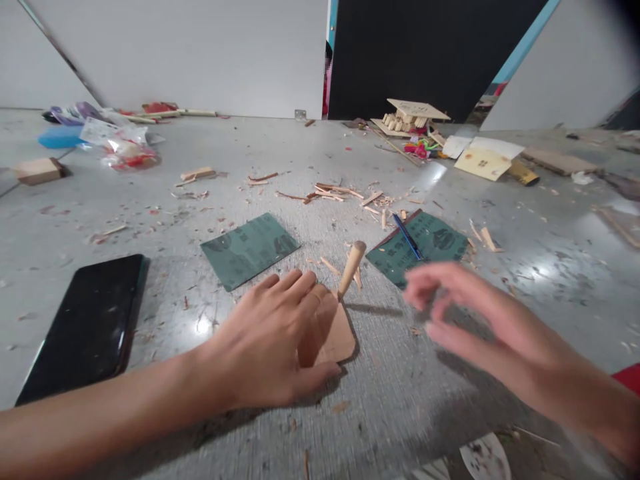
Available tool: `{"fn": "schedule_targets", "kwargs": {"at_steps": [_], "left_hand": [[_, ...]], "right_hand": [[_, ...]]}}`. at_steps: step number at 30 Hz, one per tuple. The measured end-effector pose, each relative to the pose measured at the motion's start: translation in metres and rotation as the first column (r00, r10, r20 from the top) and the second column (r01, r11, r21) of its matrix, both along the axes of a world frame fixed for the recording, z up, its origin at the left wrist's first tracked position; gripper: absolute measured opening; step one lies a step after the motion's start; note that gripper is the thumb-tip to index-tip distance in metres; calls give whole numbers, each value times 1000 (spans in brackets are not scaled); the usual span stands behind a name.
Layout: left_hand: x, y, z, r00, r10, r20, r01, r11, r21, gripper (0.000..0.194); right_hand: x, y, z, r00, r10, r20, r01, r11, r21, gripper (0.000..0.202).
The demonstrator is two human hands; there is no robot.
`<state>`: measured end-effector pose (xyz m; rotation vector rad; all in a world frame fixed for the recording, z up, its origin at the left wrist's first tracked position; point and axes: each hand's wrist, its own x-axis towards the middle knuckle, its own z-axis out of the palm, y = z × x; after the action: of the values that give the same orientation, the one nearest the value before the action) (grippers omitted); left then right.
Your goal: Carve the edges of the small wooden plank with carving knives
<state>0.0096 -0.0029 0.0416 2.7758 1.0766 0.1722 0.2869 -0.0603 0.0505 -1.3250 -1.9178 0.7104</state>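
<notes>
A small wooden piece (336,333) lies under my left hand (280,333). It has a flat, round-cornered plate, and a round wooden handle (351,267) rises at a slant from its far edge. My left fingers drape over the plate while the thumb presses along its near edge; part of the plate is hidden beneath the palm. To the right, my right hand (465,313) hovers above the table, slightly blurred, its fingers loosely curved and apart with nothing in them. Just beyond it, a blue pen (407,237) rests on a green sandpaper sheet (440,241).
Another green sandpaper sheet (250,248) lies past my left hand. A black phone (85,323) is at the left. Wood shavings (330,192) are scattered across the middle. Farther back are a wood block (39,171), plastic bags (120,140) and a small wooden model (413,117).
</notes>
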Motion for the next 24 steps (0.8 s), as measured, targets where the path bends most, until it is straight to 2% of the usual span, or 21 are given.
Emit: {"fn": "schedule_targets", "kwargs": {"at_steps": [1,3,5,6,7,9,11,14,18,24], "left_hand": [[0,0,-3,1000,3,28,-3,1000,-9,47],[-1,1,-8,996,18,89,-16,1000,-17,45],[-3,2,-12,991,26,135,-23,1000,-21,45],[-4,2,-14,988,23,150,-19,1000,-24,46],[-5,3,-15,987,18,162,-14,1000,-25,46],[-6,3,-16,983,2,185,3,1000,-27,48],[-6,4,-17,979,-10,203,16,999,-28,47],[-6,3,-16,981,-10,193,17,999,-33,43],[-6,3,-16,982,-28,187,31,999,-14,40],[-9,2,-18,970,-75,231,74,997,13,37]], "right_hand": [[-9,23,8,1000,7,-11,-8,997,-83,43],[-31,63,17,969,113,-218,-131,989,-71,52],[-54,89,18,883,214,-418,-276,957,-92,36],[-64,96,16,840,279,-466,-371,921,-117,25],[-72,100,14,787,334,-519,-454,883,-120,25],[-84,99,9,662,400,-634,-580,809,-96,41],[-90,94,5,546,410,-731,-658,749,-72,47],[-91,89,2,485,388,-784,-685,725,-65,45],[-90,86,3,465,335,-820,-618,785,-30,40],[-91,84,6,399,256,-881,-570,821,-20,41]]}}
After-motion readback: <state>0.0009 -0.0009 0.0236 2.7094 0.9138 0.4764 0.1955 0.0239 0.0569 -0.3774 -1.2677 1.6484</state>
